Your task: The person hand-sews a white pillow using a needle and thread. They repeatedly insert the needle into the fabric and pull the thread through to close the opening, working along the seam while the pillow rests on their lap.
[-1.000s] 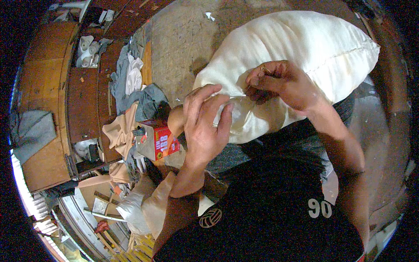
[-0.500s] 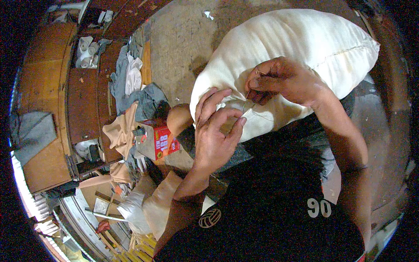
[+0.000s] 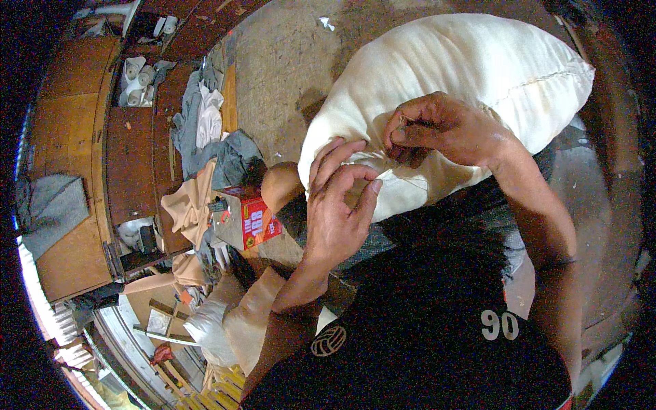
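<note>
Across my lap lies a large, stuffed white cushion (image 3: 437,61) with a seam running to its far right corner. My left hand (image 3: 338,215) is closed at the cushion's near left end, pinching the cloth edge between thumb and index finger while the other fingers rest on the fabric. Just to the right, my right hand (image 3: 451,131) is closed in a pinch over the cushion, holding a thin sewing needle (image 3: 402,121), mostly hidden by the fingers. A fine dark thread (image 3: 414,180) loops over the white cloth below the fingers.
Left of my knee stand a red and grey box (image 3: 253,222) and a heap of grey-blue cloth (image 3: 232,160). Wooden cabinets (image 3: 75,137) with open compartments line the left. Pale cushions (image 3: 253,311) lie beside my left arm. A white scrap (image 3: 326,24) is on the floor (image 3: 280,68).
My right hand has shifted slightly, and less of the needle shows below its fingers. My left index finger and thumb have moved a little on the cushion's edge.
</note>
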{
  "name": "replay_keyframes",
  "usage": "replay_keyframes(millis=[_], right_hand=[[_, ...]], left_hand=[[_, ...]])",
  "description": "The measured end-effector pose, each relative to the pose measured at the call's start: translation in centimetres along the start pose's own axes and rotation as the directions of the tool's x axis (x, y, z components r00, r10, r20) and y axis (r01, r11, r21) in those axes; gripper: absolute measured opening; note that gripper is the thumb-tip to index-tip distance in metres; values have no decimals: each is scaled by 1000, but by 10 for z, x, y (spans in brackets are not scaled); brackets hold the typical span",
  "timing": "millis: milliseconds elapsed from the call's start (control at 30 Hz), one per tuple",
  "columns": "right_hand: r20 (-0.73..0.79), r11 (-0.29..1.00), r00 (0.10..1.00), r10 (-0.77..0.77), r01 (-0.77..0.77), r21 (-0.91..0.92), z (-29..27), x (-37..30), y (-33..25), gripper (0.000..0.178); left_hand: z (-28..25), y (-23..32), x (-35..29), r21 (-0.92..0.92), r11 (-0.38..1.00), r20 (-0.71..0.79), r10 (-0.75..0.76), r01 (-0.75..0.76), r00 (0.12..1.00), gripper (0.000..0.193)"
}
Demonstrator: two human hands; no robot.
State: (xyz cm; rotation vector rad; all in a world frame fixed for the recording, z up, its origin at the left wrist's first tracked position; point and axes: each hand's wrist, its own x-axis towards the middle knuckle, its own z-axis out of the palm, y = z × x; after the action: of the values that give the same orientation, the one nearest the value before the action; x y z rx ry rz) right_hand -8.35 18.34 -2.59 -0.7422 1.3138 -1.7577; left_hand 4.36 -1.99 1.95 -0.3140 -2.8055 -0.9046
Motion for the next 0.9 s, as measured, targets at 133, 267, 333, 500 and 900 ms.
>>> replay_keyframes(millis=[133, 267, 333, 500, 900], right_hand=[[-37, 1000, 999, -4, 3, -31, 3, 0, -3, 27], [-42, 999, 999, 27, -26, 34, 2, 0, 0, 29], [-25, 999, 999, 29, -28, 42, 0, 0, 2, 30], [13, 999, 999, 32, -33, 43, -2, 1, 1, 28], [-67, 970, 972, 226, -218, 110, 4, 5, -12, 18]], left_hand=[[0, -2, -1, 6, 1000, -8, 8, -7, 1000, 10], [1, -2, -1, 0, 1000, -6, 11, -11, 1000, 10], [2, -3, -2, -24, 1000, -7, 3, -4, 1000, 10], [7, -4, -1, -29, 1000, -31, 2, -3, 1000, 11], [23, -18, -4, 148, 926, -215, 372, -346, 903, 19]])
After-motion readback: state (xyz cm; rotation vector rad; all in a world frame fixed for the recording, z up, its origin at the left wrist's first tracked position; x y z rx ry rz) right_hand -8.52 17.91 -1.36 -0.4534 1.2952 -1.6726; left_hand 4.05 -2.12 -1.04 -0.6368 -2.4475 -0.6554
